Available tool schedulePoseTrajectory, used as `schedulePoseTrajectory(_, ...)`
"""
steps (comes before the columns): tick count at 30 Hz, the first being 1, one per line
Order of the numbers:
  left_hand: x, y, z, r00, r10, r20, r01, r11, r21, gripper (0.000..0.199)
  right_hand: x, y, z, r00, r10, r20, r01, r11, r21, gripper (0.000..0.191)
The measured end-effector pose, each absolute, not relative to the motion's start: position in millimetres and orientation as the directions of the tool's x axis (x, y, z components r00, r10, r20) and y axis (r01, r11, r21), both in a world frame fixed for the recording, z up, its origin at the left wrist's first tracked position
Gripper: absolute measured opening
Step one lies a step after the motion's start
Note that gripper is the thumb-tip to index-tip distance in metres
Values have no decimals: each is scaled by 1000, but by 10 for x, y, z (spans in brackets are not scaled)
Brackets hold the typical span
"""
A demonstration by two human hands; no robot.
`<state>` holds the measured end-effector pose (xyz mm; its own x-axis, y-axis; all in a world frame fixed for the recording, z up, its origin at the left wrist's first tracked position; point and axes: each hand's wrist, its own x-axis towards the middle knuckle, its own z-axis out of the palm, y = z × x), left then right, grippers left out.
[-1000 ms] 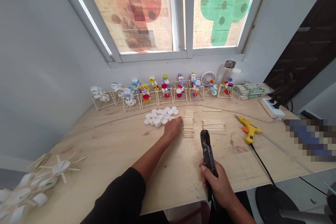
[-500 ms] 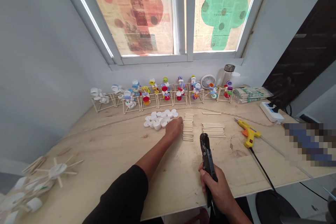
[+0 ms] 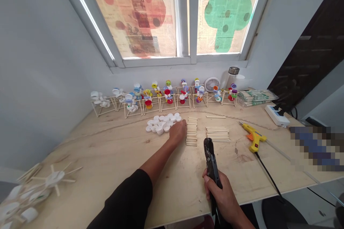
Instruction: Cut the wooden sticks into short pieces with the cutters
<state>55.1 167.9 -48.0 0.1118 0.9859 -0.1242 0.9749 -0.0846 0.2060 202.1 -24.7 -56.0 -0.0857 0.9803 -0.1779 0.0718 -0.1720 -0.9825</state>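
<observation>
Right hand point(image 3: 221, 195) at lower centre, fingers point(image 3: 206, 183) clamped on black-handled cutters point(image 3: 211, 162). Left hand point(image 3: 177, 132) low on the desk point(image 3: 107, 143), fingers bunched, grip unclear, between white bottle caps point(image 3: 162, 123) and stacked wooden sticks point(image 3: 191, 131). Yellow glue gun point(image 3: 254, 136) right. Cap-and-stick models point(image 3: 166, 97) line the far edge.

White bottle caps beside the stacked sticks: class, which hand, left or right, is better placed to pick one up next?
Left, probably. The left hand lies right beside the white bottle caps, while the right hand is farther off and already grips the dark cutting pliers.
</observation>
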Motion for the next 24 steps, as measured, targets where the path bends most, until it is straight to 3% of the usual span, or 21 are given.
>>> schedulePoseTrajectory(24,592,1826,-516,84,989,-119,983,-63,171,26,2022,-243,-585,-87,977,-195,51,-191,-980,31)
